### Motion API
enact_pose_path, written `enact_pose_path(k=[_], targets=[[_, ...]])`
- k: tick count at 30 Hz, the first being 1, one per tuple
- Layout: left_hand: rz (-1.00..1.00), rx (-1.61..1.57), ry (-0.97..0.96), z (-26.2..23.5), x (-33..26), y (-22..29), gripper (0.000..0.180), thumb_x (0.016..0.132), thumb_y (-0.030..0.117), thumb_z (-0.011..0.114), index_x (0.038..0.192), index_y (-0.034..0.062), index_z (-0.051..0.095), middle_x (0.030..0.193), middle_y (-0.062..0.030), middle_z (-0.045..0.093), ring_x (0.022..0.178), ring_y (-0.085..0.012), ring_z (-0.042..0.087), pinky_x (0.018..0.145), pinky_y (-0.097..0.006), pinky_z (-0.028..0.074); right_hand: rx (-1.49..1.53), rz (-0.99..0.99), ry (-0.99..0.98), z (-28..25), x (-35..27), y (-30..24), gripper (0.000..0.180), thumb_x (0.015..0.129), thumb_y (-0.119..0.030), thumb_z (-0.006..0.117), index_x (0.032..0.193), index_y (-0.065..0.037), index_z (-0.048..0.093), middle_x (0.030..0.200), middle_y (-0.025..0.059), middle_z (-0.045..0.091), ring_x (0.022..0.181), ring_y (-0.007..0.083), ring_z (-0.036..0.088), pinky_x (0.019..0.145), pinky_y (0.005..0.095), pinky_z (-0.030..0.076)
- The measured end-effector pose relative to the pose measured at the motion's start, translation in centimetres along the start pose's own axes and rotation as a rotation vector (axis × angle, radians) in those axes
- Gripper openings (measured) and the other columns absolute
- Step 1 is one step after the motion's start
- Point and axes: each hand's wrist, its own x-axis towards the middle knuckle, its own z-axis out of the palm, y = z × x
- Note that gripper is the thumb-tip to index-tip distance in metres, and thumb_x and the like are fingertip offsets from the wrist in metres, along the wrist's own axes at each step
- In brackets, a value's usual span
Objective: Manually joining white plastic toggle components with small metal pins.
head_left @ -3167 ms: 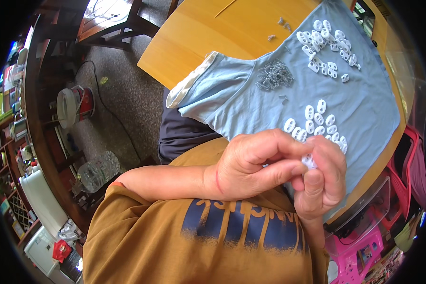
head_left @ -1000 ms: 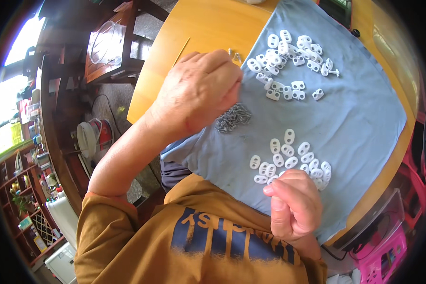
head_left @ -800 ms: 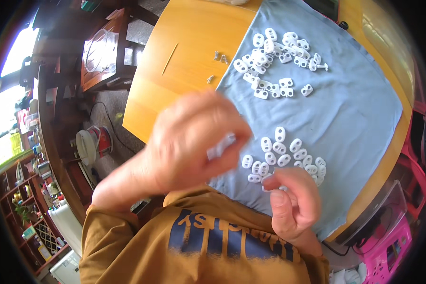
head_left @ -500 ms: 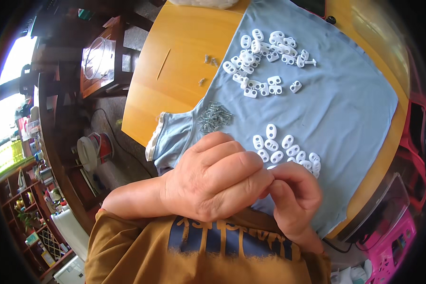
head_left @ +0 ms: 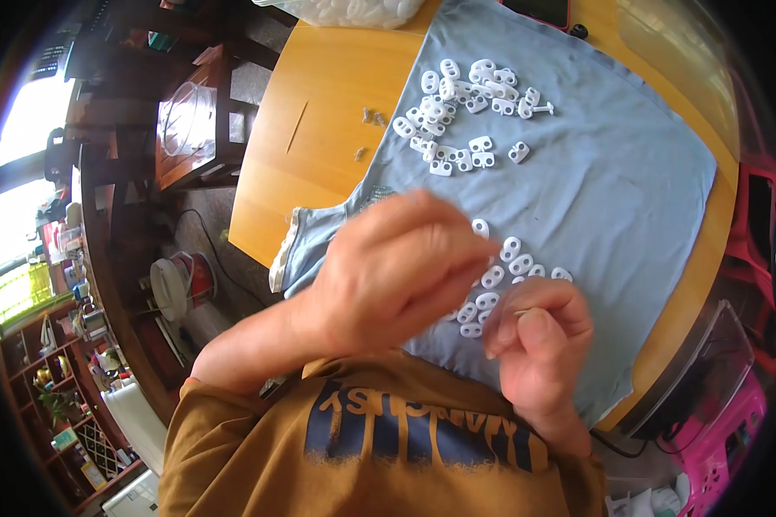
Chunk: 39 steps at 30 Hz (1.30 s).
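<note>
Light blue cloth (head_left: 612,198) covers the round wooden table (head_left: 319,129); white two-hole toggles (head_left: 500,276) lie on it, just beyond both hands; left hand (head_left: 397,271) half-curled, grip unclear; right hand (head_left: 539,345) curled, contents hidden; cluttered shelves (head_left: 69,405) far left of the table.

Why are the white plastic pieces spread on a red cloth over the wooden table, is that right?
Not quite: the cloth is light blue, not red, as the head view shows. The white plastic pieces do lie spread on it over the wooden table, in a far group and another by the hands.
</note>
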Motion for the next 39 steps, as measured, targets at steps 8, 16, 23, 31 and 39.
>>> enact_pose_path(k=[8, 16, 23, 31, 39], targets=[[0.029, 0.523, -0.16, 3.5, 4.6, -4.0, 0.016, 0.074, 0.006, 0.062, 0.09, 0.0053, 0.061, 0.081, -0.0073, 0.056, 0.071, -0.0271, 0.057, 0.064, -0.036, 0.047, 0.019, -0.064, 0.012, 0.0, 0.2, -0.1, 0.007, 0.082, -0.002, 0.056, 0.088, 0.001, 0.054, 0.071, 0.0067, 0.056, 0.061, 0.0115, 0.051, 0.054, 0.0252, 0.043], [0.036, 0.609, -0.367, 3.5, 6.1, -3.3, 0.013, 0.071, 0.006, 0.057, 0.083, 0.0034, 0.055, 0.077, -0.0098, 0.053, 0.07, -0.0287, 0.056, 0.066, -0.038, 0.045, 0.048, -0.112, 0.026, -0.1, 0.3, -0.1, 0.007, 0.084, -0.006, 0.052, 0.088, -0.001, 0.052, 0.069, 0.0068, 0.054, 0.059, 0.0125, 0.049, 0.055, 0.0266, 0.042], [0.052, 0.632, -0.335, 3.7, 6.0, -3.4, 0.014, 0.071, 0.005, 0.056, 0.085, 0.0029, 0.054, 0.077, -0.0101, 0.054, 0.069, -0.0277, 0.057, 0.065, -0.038, 0.046, 0.047, -0.115, 0.009, 0.0, 0.3, -0.1, 0.009, 0.086, -0.01, 0.05, 0.086, -0.001, 0.051, 0.067, 0.0064, 0.053, 0.058, 0.0129, 0.048, 0.056, 0.0262, 0.041], [-0.881, -0.884, -0.055, 1.2, 0.8, 1.7, 0.013, 0.086, 0.005, 0.058, 0.096, -0.0013, 0.06, 0.081, -0.0074, 0.065, 0.056, -0.0061, 0.054, 0.05, -0.019, 0.045, -0.127, -0.19, 0.082, 0.1, 0.0, 0.1, 0.01, 0.084, -0.011, 0.052, 0.084, -0.001, 0.052, 0.069, 0.0048, 0.053, 0.06, 0.01, 0.048, 0.058, 0.0238, 0.04], [-0.895, -1.293, 0.064, 2.1, -3.5, 2.7, 0.015, 0.089, 0.009, 0.056, 0.101, 0.0002, 0.054, 0.084, -0.0094, 0.063, 0.057, -0.0097, 0.055, 0.052, -0.02, 0.046, -0.231, -0.084, 0.095, 0.7, -0.2, 0.5, 0.008, 0.082, -0.009, 0.056, 0.084, -0.001, 0.056, 0.073, 0.0033, 0.056, 0.062, 0.0077, 0.047, 0.059, 0.0224, 0.04]])
